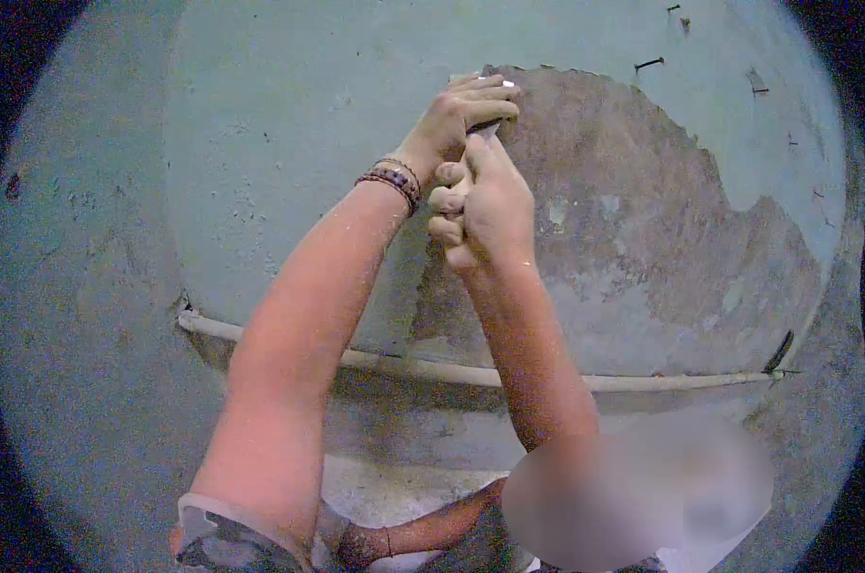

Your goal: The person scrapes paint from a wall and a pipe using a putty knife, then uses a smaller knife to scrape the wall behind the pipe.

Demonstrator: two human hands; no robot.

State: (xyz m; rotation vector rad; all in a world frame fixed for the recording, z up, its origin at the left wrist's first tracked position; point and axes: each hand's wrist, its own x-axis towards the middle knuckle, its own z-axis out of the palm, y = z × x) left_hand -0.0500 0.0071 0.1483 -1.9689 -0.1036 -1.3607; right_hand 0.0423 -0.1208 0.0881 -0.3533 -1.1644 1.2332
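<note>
Head view, single frame

Wall [261,143]: fills nearly the whole view. Coated in pale green paint, pitted and flaking on the left side.

Bare patch [643,239]: large brown-grey area where the paint is off, right of centre, with a ragged edge running along its top and down its right side. Small green flecks lie within it.

Pipe [432,371]: thin, pale, running along the wall from left to right below the patch, with a shadow under it.

Arms: both forearms reach up from the bottom of the view and meet at the upper left edge of the bare patch. A blurred area covers the lower right.

Right hand [485,205]: clenched into a fist around the handle of a scraper [487,129], knuckles toward the left, thumb side up.

Left hand [466,119]: just above the right one and touching it, fingers curled over the tool's upper end and pressed toward the wall. Beaded bracelets [394,179] sit on this wrist.

Scraper: only a short pale part shows between the two hands, right at the paint boundary. Blade shape cannot be made out.

Nails [648,64]: a few small dark ones stick out of the painted area at upper right
</note>
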